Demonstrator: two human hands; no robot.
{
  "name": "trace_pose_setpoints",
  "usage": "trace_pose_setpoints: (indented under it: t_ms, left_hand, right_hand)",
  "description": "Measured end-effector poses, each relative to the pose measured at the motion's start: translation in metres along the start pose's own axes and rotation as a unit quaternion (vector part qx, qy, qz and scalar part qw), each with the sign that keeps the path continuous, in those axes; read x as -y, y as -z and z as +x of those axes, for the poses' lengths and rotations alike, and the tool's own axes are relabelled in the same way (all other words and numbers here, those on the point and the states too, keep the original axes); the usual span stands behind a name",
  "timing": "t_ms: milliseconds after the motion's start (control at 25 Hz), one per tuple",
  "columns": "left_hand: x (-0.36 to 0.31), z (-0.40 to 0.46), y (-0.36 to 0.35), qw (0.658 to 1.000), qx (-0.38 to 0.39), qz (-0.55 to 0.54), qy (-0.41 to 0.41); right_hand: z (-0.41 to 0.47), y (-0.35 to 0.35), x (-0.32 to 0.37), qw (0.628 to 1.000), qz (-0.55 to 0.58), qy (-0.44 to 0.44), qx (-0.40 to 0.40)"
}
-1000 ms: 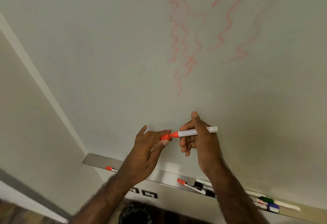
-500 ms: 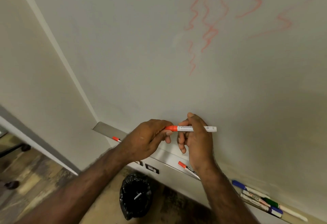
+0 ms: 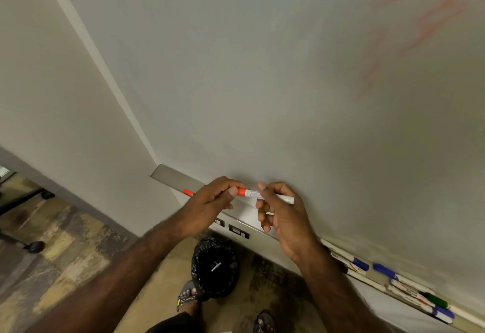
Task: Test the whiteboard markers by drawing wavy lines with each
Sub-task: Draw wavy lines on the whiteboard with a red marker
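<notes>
A white marker with an orange cap (image 3: 258, 195) lies level between both hands, just in front of the whiteboard (image 3: 262, 70). My right hand (image 3: 282, 211) grips its white barrel. My left hand (image 3: 212, 202) is closed around the orange cap end; the cap sits against the barrel. Faint, blurred orange wavy lines (image 3: 430, 20) show at the board's upper right. Another orange-capped marker (image 3: 188, 192) pokes out on the metal tray (image 3: 170, 176) behind my left hand. Several markers with blue, green and white ends (image 3: 409, 288) lie on the tray at the lower right.
A black-bagged bin (image 3: 215, 267) stands on the floor below my hands. My sandalled feet (image 3: 189, 297) are next to it. Two dark sockets (image 3: 237, 230) sit in the panel under the tray. A wheeled chair base (image 3: 34, 246) is at far left.
The view has tilted down and left, so the wavy lines slid to the upper right. My left hand has pushed the orange cap onto the marker and now covers it.
</notes>
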State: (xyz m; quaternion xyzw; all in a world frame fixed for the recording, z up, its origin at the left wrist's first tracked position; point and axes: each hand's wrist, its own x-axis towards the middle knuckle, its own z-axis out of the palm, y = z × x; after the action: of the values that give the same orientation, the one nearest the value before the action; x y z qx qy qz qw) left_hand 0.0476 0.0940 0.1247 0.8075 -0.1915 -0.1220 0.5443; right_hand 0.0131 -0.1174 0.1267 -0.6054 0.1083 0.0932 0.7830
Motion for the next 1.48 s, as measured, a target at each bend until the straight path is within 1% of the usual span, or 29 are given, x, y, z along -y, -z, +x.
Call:
trace_pose_setpoints:
  t_ms: [80,120,200,280,400,480,560,680,800,880,960,1000,1160,1280,1480]
  left_hand:
    - [0.03,0.001,0.021,0.999,-0.023,-0.028,0.04]
    - [0.044,0.003,0.033,0.996,-0.038,-0.042,0.067]
    - [0.078,0.008,0.058,0.989,-0.05,-0.065,0.122]
    - [0.108,0.015,0.077,0.983,-0.046,-0.079,0.156]
    - [0.145,0.031,0.1,0.978,-0.044,-0.079,0.188]
    - [0.162,0.041,0.108,0.98,-0.042,-0.04,0.19]
    - [0.177,0.048,0.114,0.984,-0.028,0.001,0.174]
    - [0.195,0.055,0.119,0.987,-0.014,0.034,0.154]
    - [0.208,0.06,0.124,0.99,-0.01,0.063,0.129]
    - [0.214,0.062,0.125,0.991,0.0,0.074,0.114]
    - [0.218,0.064,0.127,0.991,0.01,0.07,0.116]
    - [0.22,0.064,0.128,0.99,0.016,0.078,0.116]
    - [0.228,0.064,0.125,0.979,0.033,0.155,0.132]
    - [0.234,0.064,0.126,0.977,0.026,0.154,0.145]
    - [0.236,0.063,0.126,0.975,0.026,0.175,0.132]
  right_hand:
    - [0.014,-0.011,-0.017,1.0,-0.002,-0.02,0.01]
    - [0.022,-0.015,-0.025,0.999,-0.021,-0.03,0.01]
    - [0.041,-0.028,-0.045,0.994,-0.102,-0.041,0.0]
    - [0.058,-0.041,-0.064,0.983,-0.18,-0.046,-0.005]
    - [0.087,-0.062,-0.093,0.961,-0.265,-0.048,-0.056]
    - [0.105,-0.069,-0.109,0.936,-0.337,-0.027,-0.1]
    - [0.119,-0.073,-0.125,0.919,-0.372,-0.027,-0.124]
    - [0.132,-0.081,-0.142,0.911,-0.387,-0.045,-0.136]
    - [0.138,-0.092,-0.151,0.888,-0.432,-0.043,-0.153]
    - [0.137,-0.1,-0.156,0.865,-0.475,-0.035,-0.157]
    - [0.135,-0.105,-0.165,0.837,-0.527,-0.006,-0.15]
    - [0.133,-0.107,-0.169,0.831,-0.537,0.004,-0.148]
    - [0.132,-0.11,-0.175,0.829,-0.54,-0.015,-0.144]
    - [0.133,-0.111,-0.173,0.831,-0.538,-0.016,-0.137]
    - [0.132,-0.109,-0.172,0.84,-0.527,-0.018,-0.128]
